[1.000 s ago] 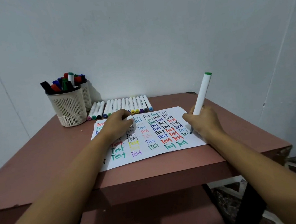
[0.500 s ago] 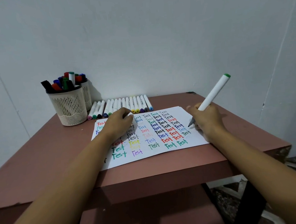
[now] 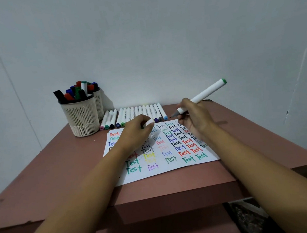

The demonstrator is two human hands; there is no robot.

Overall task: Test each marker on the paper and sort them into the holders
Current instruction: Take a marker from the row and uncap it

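marker (image 3: 205, 92): white barrel, green end, uncapped | right hand (image 3: 194, 118) grips it | left hand (image 3: 135, 132) pinches white cap (image 3: 150, 123)

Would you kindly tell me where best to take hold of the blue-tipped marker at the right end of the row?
Pinch the blue-tipped marker by its near end, from above and the right: it lies flat, the grey-tipped marker close on its left, its right side free.

Reddish-brown table (image 3: 42, 179), pale grey wall (image 3: 141, 42), patterned floor (image 3: 252, 217) lower right
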